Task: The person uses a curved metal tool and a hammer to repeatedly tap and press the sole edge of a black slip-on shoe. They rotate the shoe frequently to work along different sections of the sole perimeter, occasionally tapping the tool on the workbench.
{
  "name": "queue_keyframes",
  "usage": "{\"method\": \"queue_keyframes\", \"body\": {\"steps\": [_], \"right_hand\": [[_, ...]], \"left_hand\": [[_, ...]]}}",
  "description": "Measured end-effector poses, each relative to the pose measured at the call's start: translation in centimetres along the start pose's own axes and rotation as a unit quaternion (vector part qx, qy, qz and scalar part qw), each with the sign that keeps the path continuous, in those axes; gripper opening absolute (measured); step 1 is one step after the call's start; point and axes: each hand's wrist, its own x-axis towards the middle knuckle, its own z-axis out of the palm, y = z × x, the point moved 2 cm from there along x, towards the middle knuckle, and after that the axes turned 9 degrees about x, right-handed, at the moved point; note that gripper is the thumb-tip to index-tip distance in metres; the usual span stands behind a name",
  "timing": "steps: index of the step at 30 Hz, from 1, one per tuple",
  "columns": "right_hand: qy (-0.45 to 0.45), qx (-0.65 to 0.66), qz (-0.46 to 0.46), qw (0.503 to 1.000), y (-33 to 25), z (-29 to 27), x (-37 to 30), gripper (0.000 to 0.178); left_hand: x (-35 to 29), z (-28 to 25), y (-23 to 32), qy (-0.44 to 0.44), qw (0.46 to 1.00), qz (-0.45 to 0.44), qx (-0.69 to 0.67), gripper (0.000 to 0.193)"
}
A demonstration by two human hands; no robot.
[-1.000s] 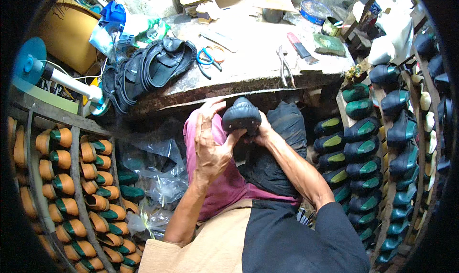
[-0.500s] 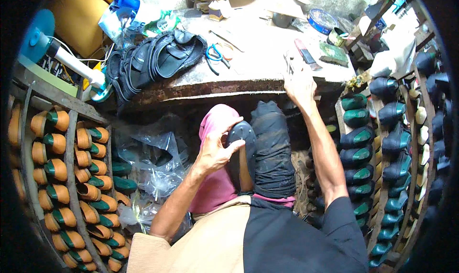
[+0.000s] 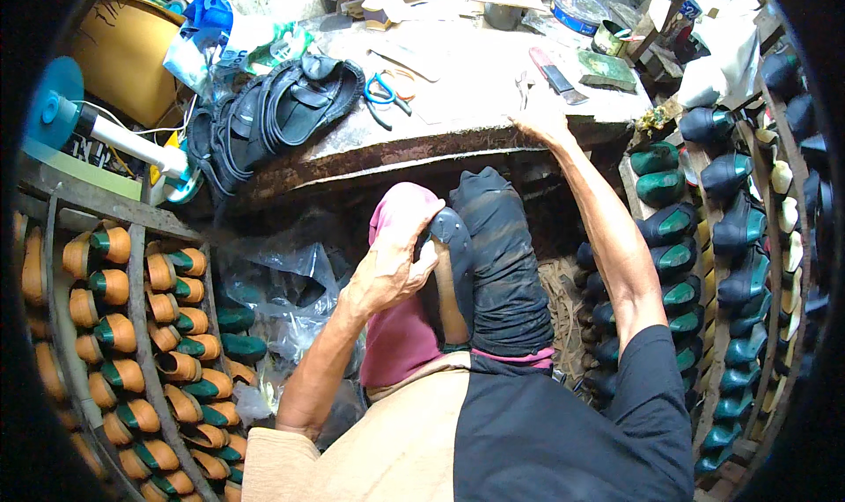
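Between my knees a dark shoe (image 3: 453, 229) rests sole up, with small nail heads at its upper end and a tan strip along it. My left hand (image 3: 393, 264) grips its left side, fingers at the top and thumb across the underside. My right hand (image 3: 544, 128) is stretched out to the front edge of the workbench (image 3: 466, 106), fingers closed around the near end of metal pincers (image 3: 524, 88); glare washes out part of the fingers. Just beyond lie a red-and-dark knife (image 3: 556, 75) and a green block (image 3: 607, 70).
Black sandals (image 3: 304, 106) lie at the bench's left, beside blue-handled scissors (image 3: 383, 90). A blue round tin (image 3: 579, 12) stands farther back. Racks of orange shoes (image 3: 110, 286) flank me on the left, dark and green shoes (image 3: 673, 256) on the right. Clear plastic bags (image 3: 299, 273) lie low left.
My right hand has moved slightly forward over the pincers, which keep their place on the bench. The shoe has tilted in my left hand, showing more of the tan strip. The view has shifted slightly.
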Motion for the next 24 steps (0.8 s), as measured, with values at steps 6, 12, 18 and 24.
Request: {"method": "queue_keyframes", "body": {"steps": [6, 12, 18, 24], "right_hand": [[0.192, -0.104, -0.274, 0.937, -0.6, -0.5, -0.9, 0.049], [0.068, -0.029, -0.267, 0.961, -6.8, 2.7, -0.8, 0.038], [0.162, -0.039, -0.374, 0.912, -18.4, 9.6, -1.0, 0.042], [-0.041, -0.371, -0.444, 0.815, -21.2, 13.4, -0.3, 0.033]], "left_hand": [[-0.8, 2.3, -1.1, -0.032, 0.99, -0.11, -0.084, 0.053], [0.2, 6.2, -2.8, 0.019, 0.979, -0.161, -0.122, 0.056], [-0.5, 6.3, -3.4, 0.095, 0.977, -0.134, -0.138, 0.053], [-0.3, 5.3, -4.1, 0.103, 0.978, -0.127, -0.127, 0.052]]}}
